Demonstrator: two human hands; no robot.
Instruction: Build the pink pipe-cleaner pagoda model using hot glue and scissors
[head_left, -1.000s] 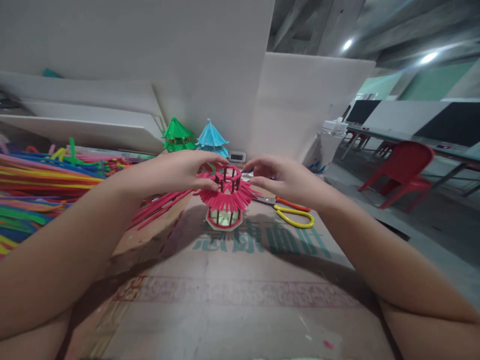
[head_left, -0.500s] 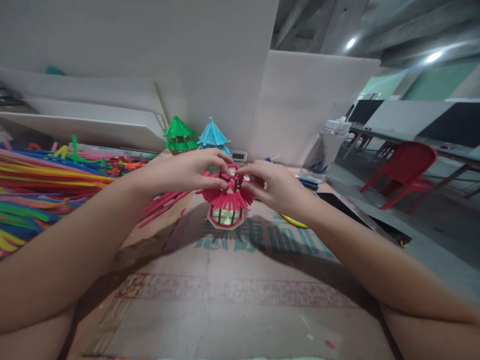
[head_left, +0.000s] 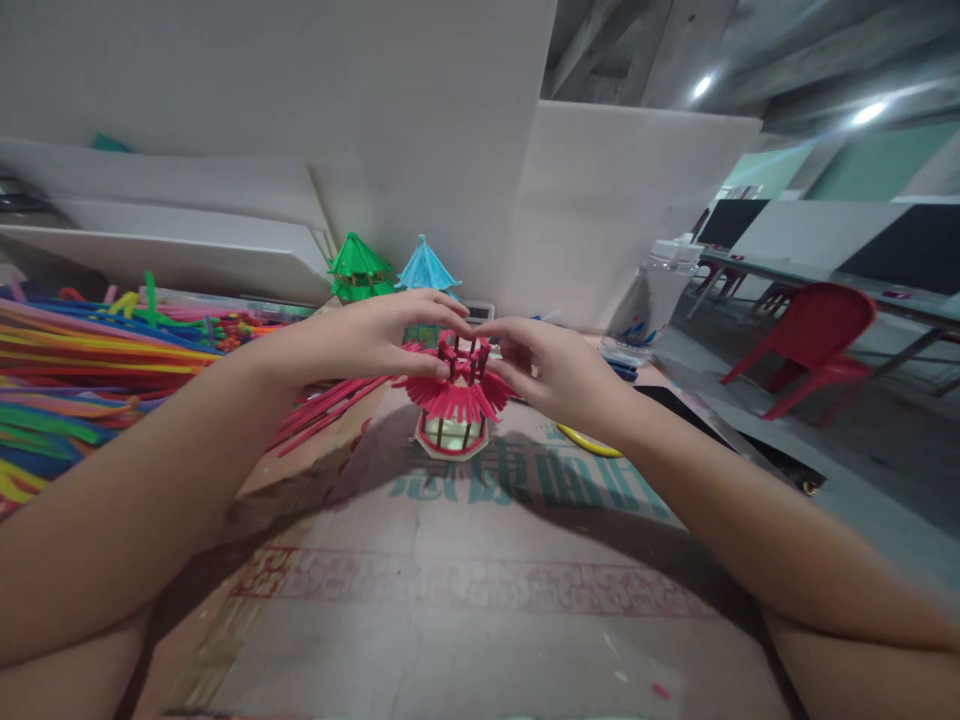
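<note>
A small red pavilion model (head_left: 455, 402), seemingly made of pipe cleaners, stands upright on the cardboard. It has a fringed red roof, dark posts and a pale octagonal base. My left hand (head_left: 382, 345) grips the upper tier from the left, its thumb on the roof's inner edge and its fingers curved over the back. From the right, my right hand (head_left: 551, 365) curls round the same tier, with the thumb by the posts. The index fingertips of both hands meet behind the top ring. Parts of the upper tier are hidden by the fingers.
Bundles of coloured pipe cleaners (head_left: 90, 350) lie at the left. Behind my hands stand a green-roofed pavilion (head_left: 360, 265) and a blue-roofed pavilion (head_left: 427, 268). At the right are a clear bottle (head_left: 649, 300), a yellow curved object (head_left: 589, 442) and a black flat item (head_left: 720, 430).
My fingertips have shifted from the raised top ring to closer together behind it. The red ring now sits a little lower on the posts. The model's base has stayed in place.
</note>
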